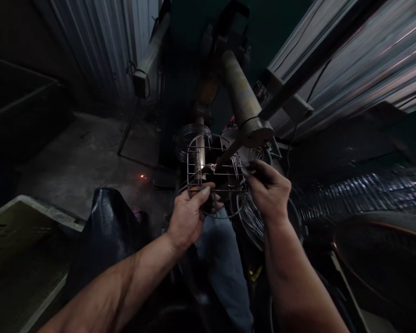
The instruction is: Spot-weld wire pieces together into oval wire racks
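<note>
A small wire grid rack (215, 173) with rounded corners is held up in front of me, over my jeans-clad leg (222, 259). My left hand (188, 213) closes on its near left edge, thumb on top. At its right side my right hand (271, 188) pinches with bent fingers; whether they grip the rack or a separate wire is too dark to tell. A slanted metal rod (230, 151) from the machine's thick cylinder (243, 99) reaches down to the middle of the rack. An upright metal post (200, 159) stands behind the wires.
Wire rings (185, 136) hang around the post. By my right forearm are loose thin wires (252, 217) in a round holder. A plastic crate (31, 202) is at left, a large round container (384, 224) at right. An orange glow (143, 176) shows on the floor.
</note>
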